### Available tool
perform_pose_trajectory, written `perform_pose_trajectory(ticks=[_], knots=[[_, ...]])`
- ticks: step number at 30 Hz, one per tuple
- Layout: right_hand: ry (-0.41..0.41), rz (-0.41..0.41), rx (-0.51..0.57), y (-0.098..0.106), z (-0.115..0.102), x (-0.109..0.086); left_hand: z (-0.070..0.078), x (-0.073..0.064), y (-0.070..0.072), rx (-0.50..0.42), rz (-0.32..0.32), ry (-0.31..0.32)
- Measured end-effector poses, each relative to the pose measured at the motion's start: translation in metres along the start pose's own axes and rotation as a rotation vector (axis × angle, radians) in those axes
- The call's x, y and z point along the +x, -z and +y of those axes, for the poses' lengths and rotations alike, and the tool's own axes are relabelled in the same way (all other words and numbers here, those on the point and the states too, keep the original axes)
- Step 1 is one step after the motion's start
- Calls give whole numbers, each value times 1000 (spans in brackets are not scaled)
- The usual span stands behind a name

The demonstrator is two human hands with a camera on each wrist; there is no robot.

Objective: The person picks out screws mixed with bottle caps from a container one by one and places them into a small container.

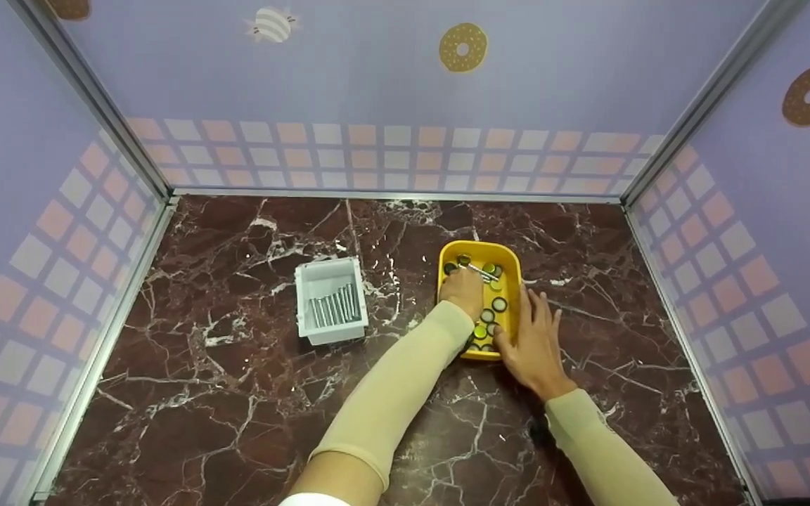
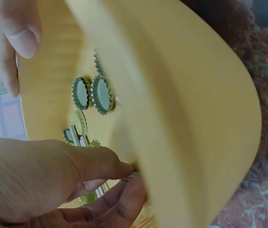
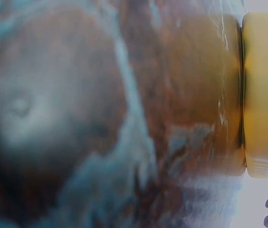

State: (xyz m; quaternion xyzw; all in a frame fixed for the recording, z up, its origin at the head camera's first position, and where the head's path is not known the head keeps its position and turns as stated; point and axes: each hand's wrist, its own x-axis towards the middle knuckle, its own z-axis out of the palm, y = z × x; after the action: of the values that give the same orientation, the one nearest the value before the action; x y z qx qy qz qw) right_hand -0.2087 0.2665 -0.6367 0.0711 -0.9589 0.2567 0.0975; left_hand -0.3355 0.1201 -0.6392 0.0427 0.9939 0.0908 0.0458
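Observation:
My left hand (image 1: 463, 288) reaches into a yellow bin (image 1: 515, 270). Its thumb and fingers pinch a thin threaded metal rod (image 2: 130, 177) low inside the bin, mostly hidden by the fingers. Other silver rods (image 1: 484, 273) lie near that hand among bottle caps (image 1: 499, 304), some of them turned with their pale insides up. At the bin's right side, my right hand (image 1: 535, 344) holds the wall, thumb over the rim and fingers along the outside. The right wrist view catches mainly the bin's outer wall (image 3: 267, 95) and a few fingertips at the lower right corner.
A white box (image 1: 328, 270) stands to the left of the bin, with several metal rods (image 1: 335, 306) lined up inside. Both containers are on a dark red marbled surface (image 1: 236, 393). Patterned panels (image 1: 391, 84) wall it in at the back and both sides.

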Motion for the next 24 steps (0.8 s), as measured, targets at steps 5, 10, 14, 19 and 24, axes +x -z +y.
perform_pose_trajectory(ticks=[5,10,14,19,24], knots=[[5,0,-6,0,-1,0,-2,-12,16,-36,-33,-1],[8,6,-7,-1,1,-1,-8,-14,22,-134,-58,-50],[11,11,-8,-1,3,-1,-14,3,8,-177,-136,-96],[19,18,-15,-2,2,-1,-15,-9,26,-242,-178,-102],[24,24,-22,-2,1,-2,-20,-48,76,-317,-181,-98]])
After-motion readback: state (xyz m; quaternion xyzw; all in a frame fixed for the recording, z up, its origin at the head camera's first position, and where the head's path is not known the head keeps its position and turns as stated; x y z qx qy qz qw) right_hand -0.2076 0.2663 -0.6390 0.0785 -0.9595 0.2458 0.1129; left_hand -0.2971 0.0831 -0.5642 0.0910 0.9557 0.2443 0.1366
